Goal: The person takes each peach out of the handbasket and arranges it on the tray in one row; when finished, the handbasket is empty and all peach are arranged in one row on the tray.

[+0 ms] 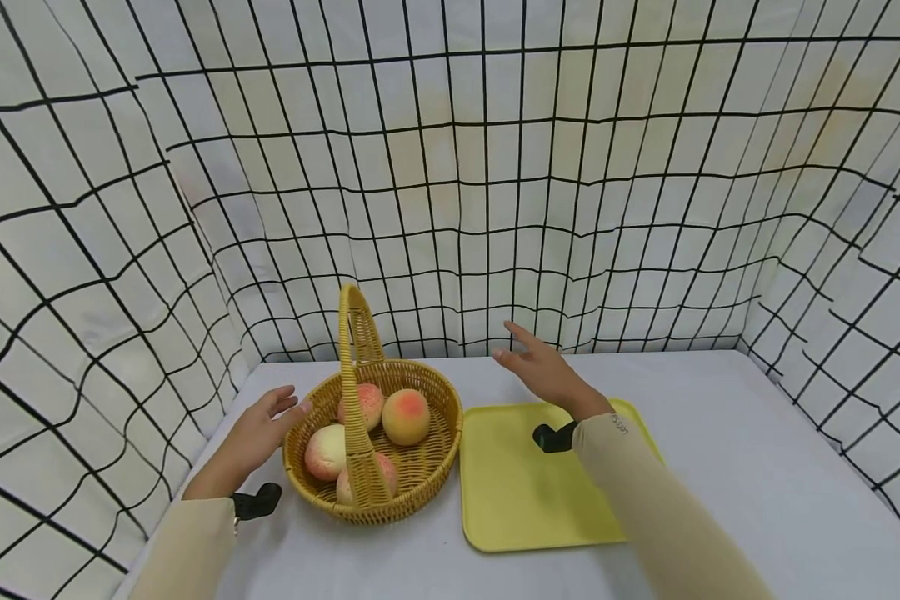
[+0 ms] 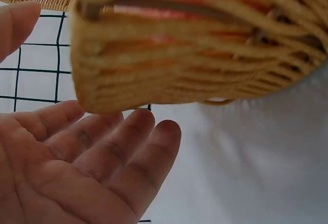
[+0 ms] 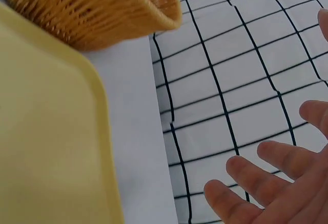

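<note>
Your left hand point(image 1: 258, 429) reached in at the left side of the wicker basket point(image 1: 420, 500), fingers extended and relaxed; whether they touched the wicker was hard to tell. Your right hand point(image 1: 547, 379) hung above the far edge of the yellow tray point(image 1: 525, 492), its fingers straight and spread. The basket stood upright toward the far left corner of the table point(image 1: 757, 483), four peaches point(image 1: 407, 417) inside. The tray lay just right of it, near the table's middle. A white backdrop point(image 1: 435, 200) with black grid lines rose behind the table's far edge.

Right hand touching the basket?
Apart. The head view shows a clear strip of white tabletop between the right hand and the basket.
</note>
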{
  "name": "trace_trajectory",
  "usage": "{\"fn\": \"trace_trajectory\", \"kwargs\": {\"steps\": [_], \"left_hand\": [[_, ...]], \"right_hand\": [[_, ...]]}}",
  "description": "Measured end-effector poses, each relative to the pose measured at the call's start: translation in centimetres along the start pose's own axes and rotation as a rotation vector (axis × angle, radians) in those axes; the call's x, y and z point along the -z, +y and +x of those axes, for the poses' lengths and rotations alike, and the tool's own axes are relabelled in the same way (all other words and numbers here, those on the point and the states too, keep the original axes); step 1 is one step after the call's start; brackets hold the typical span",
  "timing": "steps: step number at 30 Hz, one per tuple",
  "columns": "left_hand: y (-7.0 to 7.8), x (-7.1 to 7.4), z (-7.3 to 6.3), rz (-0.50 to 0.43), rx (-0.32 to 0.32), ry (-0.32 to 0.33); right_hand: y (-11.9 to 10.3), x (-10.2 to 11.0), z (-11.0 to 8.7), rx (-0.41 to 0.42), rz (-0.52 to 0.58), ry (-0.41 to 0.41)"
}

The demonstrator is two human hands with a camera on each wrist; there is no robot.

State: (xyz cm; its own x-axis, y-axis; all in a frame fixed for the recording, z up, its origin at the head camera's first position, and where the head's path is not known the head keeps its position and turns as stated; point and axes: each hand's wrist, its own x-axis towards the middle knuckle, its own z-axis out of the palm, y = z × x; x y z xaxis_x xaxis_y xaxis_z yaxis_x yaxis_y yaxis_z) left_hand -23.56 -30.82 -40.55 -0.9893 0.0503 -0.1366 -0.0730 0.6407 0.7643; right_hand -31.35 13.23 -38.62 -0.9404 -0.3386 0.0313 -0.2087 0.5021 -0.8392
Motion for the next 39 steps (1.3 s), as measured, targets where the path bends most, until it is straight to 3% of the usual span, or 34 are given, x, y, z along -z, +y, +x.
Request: {"fn": "trace_trajectory", "kwargs": {"steps": [4,19,39], "left_hand": [[0.1,-0.5,-0.1,-0.079,0.014,-0.015],[-0.8,-1.2,-0.8,-0.197,0.048,-0.030],[-2.2,-1.8,-2.0,-0.347,0.062,-0.061]], "right_hand": [[-0.7,-1.2,0.7,0.031,0.051,-0.009],[-5.1,-6.1,2.7,0.084,0.172,-0.108],[-7.2,-10.9,4.5,0.041,-0.103,-0.326]]}}
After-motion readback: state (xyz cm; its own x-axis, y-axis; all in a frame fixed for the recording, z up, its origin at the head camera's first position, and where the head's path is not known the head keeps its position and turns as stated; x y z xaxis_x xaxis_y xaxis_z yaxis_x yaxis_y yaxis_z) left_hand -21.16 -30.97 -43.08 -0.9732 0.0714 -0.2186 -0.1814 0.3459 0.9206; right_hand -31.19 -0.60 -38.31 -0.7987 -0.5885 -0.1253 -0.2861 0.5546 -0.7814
